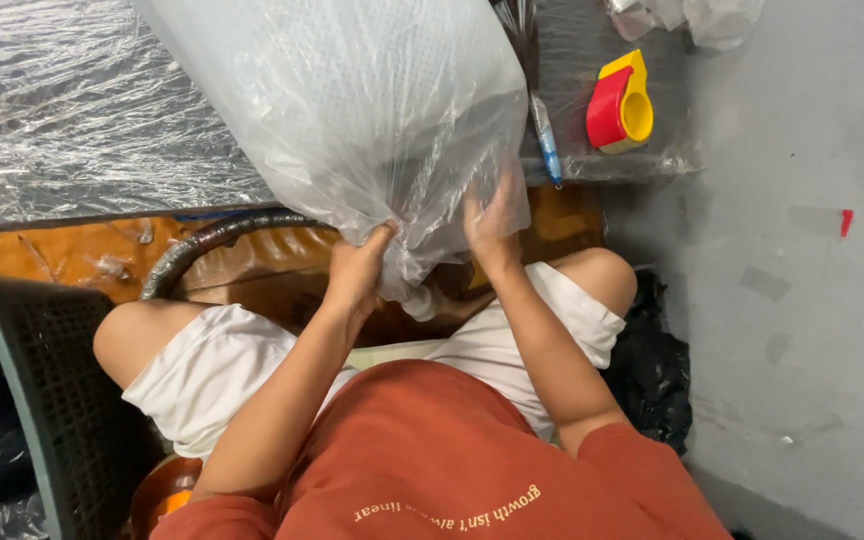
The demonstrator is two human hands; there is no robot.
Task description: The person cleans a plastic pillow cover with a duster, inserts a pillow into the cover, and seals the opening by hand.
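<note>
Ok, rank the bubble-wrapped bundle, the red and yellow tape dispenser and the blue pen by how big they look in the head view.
1. Bubble-wrapped bundle, by far the largest, though nearest the camera.
2. Red and yellow tape dispenser.
3. Blue pen, thinnest, partly behind the bundle.

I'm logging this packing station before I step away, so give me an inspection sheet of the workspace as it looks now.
Surface: table covered in crinkled clear plastic film.
Job's things: big bundle wrapped in bubble wrap and clear film, its lower end between the knees.
Clutter: red and yellow tape dispenser, blue pen, crumpled plastic at the top edge.
Hands: left hand pinches the gathered film at the bundle's end; right hand lies flat against the film.
Cables: a dark ribbed hose curves under the table.
Surroundings: grey floor, black crate, black bag.
</note>
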